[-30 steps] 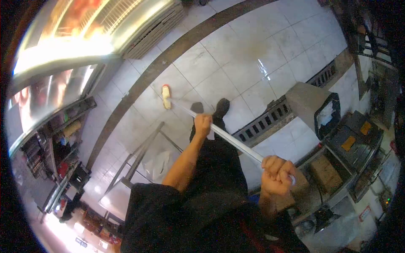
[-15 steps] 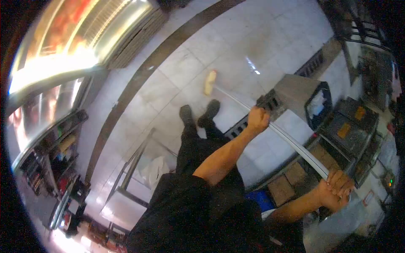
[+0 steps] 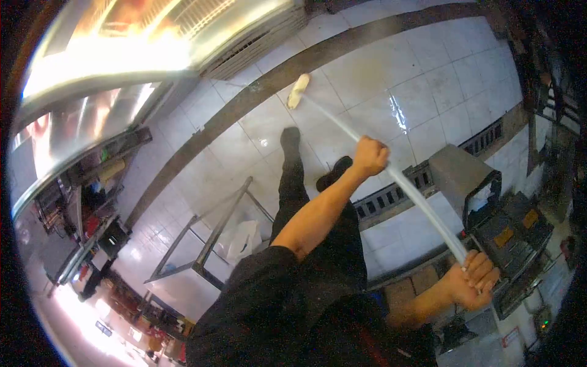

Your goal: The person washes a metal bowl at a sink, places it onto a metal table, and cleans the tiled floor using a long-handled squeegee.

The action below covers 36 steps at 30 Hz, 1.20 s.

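Note:
Both of my hands grip the long pale handle of a sponge mop (image 3: pixel 422 205). My left hand (image 3: pixel 371 156) is wrapped round the handle about midway along. Closer to my body, my right hand (image 3: pixel 472 281) is closed round its upper end. The mop's cream-yellow head (image 3: pixel 298 92) rests on the white tiled floor (image 3: pixel 244 144), beyond my dark shoes and beside a dark curved strip. Wet, shiny patches show on the tiles.
A slotted floor drain (image 3: pixel 391 196) runs on the right, beside a grey bin-like box (image 3: pixel 461 174) and black cases (image 3: pixel 510 229). To my left stands a metal frame (image 3: pixel 211 244) with a white bag (image 3: pixel 243 240). A brightly lit display cabinet (image 3: pixel 137 52) fills the upper left.
The mop head has moved across the floor toward the dark strip, with both hands keeping their hold. One foot has stepped forward, and the view has shifted.

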Motion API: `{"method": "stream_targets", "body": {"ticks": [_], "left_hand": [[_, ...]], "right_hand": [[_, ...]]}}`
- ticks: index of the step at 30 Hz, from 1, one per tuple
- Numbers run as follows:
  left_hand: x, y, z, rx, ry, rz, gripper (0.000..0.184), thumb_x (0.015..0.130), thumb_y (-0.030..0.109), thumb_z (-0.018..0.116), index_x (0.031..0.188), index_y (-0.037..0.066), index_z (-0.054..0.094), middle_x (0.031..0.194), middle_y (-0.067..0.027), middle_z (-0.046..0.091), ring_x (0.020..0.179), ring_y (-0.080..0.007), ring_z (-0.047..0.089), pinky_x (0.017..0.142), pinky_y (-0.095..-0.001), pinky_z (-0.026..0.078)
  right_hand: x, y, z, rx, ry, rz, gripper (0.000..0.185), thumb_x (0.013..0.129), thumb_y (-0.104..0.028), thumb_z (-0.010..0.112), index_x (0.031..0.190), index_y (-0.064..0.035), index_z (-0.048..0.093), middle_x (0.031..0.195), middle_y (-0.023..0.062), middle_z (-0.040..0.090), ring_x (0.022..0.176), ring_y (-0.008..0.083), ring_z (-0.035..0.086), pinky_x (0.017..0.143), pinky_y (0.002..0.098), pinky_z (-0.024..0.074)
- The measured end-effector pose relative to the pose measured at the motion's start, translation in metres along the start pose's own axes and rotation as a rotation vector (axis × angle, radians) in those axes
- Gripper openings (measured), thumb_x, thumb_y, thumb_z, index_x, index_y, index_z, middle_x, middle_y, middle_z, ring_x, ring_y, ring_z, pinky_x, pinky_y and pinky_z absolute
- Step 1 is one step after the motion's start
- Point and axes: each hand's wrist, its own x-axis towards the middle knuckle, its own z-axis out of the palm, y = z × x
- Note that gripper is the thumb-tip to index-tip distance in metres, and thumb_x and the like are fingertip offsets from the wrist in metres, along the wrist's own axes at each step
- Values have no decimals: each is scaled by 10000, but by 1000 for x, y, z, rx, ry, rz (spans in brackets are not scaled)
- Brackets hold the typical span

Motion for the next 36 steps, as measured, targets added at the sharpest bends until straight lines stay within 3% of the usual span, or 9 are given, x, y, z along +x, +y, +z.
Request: {"method": "stream_targets", "body": {"ticks": [7,8,11,20,27,29,30,32,36], "left_hand": [[30,-134,-142,140,32,-312,241,652,190,446,472,38,498,534,-189,499,520,-356,482,533,-441,382],[12,-191,-165,417,198,128,149,604,140,512,478,72,473,525,-133,504,527,-311,485,508,-429,363],[-23,-298,-252,407,216,92,208,700,205,429,546,68,460,473,-82,450,471,-268,457,498,-389,360],[51,-257,-292,279,429,320,90,654,88,462,570,66,436,558,-80,485,528,-242,468,497,-346,330],[8,-340,-359,243,150,-59,103,670,106,449,573,71,446,581,-78,499,571,-233,484,523,-356,355],[31,-299,-325,294,469,160,247,721,166,377,503,55,414,527,-85,477,535,-217,480,515,-332,357],[37,-283,-316,317,621,258,320,747,196,341,469,48,397,499,-88,467,517,-209,478,511,-320,359],[35,-266,-332,171,272,8,217,732,142,397,543,46,441,588,-83,523,592,-240,518,582,-327,398],[-25,-382,-382,354,353,-99,182,736,141,385,624,51,498,597,-78,517,585,-231,496,560,-340,376]], "right_hand": [[-3,134,98,18,-108,185,162,635,-172,420,551,-140,285,460,-13,232,425,105,217,432,271,207],[-16,168,113,110,-178,211,144,619,-169,408,543,-118,298,446,3,266,401,124,248,418,293,249],[-67,251,181,65,-100,291,98,604,-106,390,530,-76,333,448,53,345,403,171,335,453,332,348],[-37,232,273,92,-137,264,119,696,-148,398,600,-93,352,453,25,306,427,147,299,471,315,331],[-67,293,307,110,-226,289,181,685,-94,408,538,-56,310,450,60,340,384,167,319,456,354,360],[-56,255,309,-293,-298,72,156,698,-107,382,555,-81,326,455,26,336,395,141,312,454,322,325],[-47,237,313,44,-362,247,143,706,-112,378,570,-88,340,459,17,335,404,132,308,457,310,311],[-48,241,320,87,-196,295,121,708,-126,384,593,-97,360,464,24,333,420,136,313,468,296,294],[-86,333,328,181,-306,326,108,682,-85,415,592,-32,384,472,80,384,411,170,366,433,335,349]]}}
